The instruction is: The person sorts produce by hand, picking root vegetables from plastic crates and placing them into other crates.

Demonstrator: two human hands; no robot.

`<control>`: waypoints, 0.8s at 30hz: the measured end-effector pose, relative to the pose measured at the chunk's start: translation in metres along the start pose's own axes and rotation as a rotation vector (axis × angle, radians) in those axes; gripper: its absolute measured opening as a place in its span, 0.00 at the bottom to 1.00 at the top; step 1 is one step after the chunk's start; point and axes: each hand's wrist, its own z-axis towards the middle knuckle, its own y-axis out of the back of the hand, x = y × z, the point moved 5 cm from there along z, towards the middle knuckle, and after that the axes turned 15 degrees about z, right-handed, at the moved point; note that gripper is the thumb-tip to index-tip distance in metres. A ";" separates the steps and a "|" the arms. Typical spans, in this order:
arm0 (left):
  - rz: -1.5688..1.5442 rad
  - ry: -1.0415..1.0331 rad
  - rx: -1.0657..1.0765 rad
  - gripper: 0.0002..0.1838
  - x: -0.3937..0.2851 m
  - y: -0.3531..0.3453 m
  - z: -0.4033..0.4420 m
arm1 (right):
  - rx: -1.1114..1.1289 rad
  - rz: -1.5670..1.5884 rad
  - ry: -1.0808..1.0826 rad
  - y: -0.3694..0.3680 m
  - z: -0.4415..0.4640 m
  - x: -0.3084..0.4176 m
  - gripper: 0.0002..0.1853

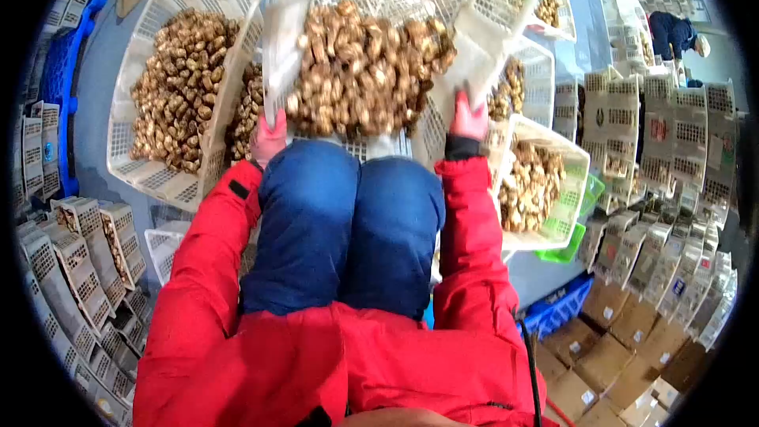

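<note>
As the head view showed, the left hand (269, 141) and right hand (470, 120) gripped the basket (285, 39), fingers partly closed at its near sides; brown produce (364, 67) between the fingers risked spilling if either grip slipped.

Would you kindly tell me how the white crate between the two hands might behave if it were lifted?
The white crate is probably heavy, given the many brown tubers inside. Made of what looks like latticed plastic, it should stay fairly stiff. The uncovered tubers might roll out if it tips.
</note>
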 end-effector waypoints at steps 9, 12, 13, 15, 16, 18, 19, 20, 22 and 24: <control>-0.202 0.154 0.307 0.12 -0.060 0.001 0.030 | 0.274 -0.666 0.269 -0.062 0.052 0.055 0.18; -0.066 0.057 0.807 0.14 -0.123 -0.009 0.002 | 0.535 -0.762 0.157 -0.089 0.155 0.052 0.22; 0.021 -0.101 0.938 0.15 -0.119 -0.019 -0.004 | 0.519 -0.998 0.242 -0.106 0.175 0.057 0.22; -0.032 0.015 1.211 0.17 -0.116 -0.037 -0.015 | 0.549 -1.349 0.272 -0.150 0.178 0.070 0.24; -0.125 0.328 1.308 0.17 -0.117 -0.044 -0.020 | 0.573 -1.192 0.342 -0.154 0.208 0.050 0.24; 0.165 -0.605 1.265 0.19 -0.128 -0.052 -0.001 | 0.495 -1.283 0.278 -0.152 0.215 0.021 0.24; 0.274 -0.893 1.180 0.19 -0.147 -0.049 0.001 | 0.446 -1.404 0.349 -0.161 0.185 0.032 0.24; 0.137 -0.137 1.184 0.19 -0.147 -0.049 0.008 | 0.486 -1.205 0.449 -0.159 0.168 0.033 0.25; 0.321 -0.311 0.738 0.18 -0.159 -0.032 0.037 | 0.413 -1.224 0.516 -0.143 0.105 0.051 0.27; 0.690 -0.615 0.432 0.17 -0.188 -0.009 0.066 | 0.302 -1.120 0.641 -0.096 0.049 0.075 0.31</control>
